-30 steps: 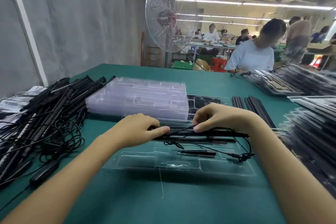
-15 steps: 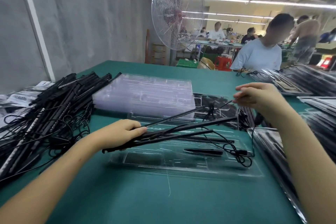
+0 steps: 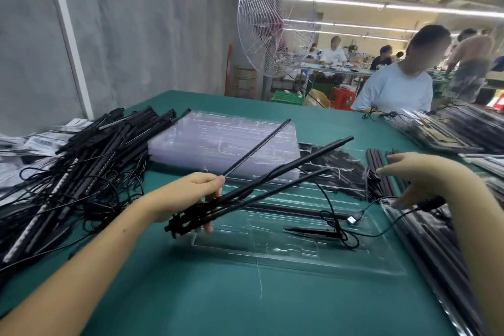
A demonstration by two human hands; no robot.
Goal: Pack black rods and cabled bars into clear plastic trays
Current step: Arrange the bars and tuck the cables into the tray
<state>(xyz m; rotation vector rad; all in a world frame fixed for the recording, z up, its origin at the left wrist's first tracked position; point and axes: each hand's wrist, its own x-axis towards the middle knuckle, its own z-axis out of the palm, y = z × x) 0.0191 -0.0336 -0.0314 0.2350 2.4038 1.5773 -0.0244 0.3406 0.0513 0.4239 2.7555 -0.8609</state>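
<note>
Clear plastic, thin and held by nothing, forms the open tray point(image 3: 300, 256) lying on the green table point(image 3: 191, 294); all positions below are given from it. Over its left end the left hand point(image 3: 191, 195) is clamped round the butt ends of several cabled bars point(image 3: 275, 172), which fan upward and away above the tray, none of them seated. One bar point(image 3: 286, 209) and a short black spike point(image 3: 311, 231) lie in the tray's recesses. A cable point(image 3: 335, 215) loops across the tray's right half, its USB plug point(image 3: 353, 219) near the right edge. Beyond that edge the right hand point(image 3: 409, 180) hovers with fingers spread, gripping nothing, just beside a row of loose black rods point(image 3: 377, 169); whether it touches the cable's inline block point(image 3: 432, 202) cannot be told. Risks, as judged: the fanned bars could cross and miss their channels when lowered; the slack cable may snag the spike or be trapped under a bar, preventing a flat fit; the light tray could slide or tip under a one-sided push.
</note>
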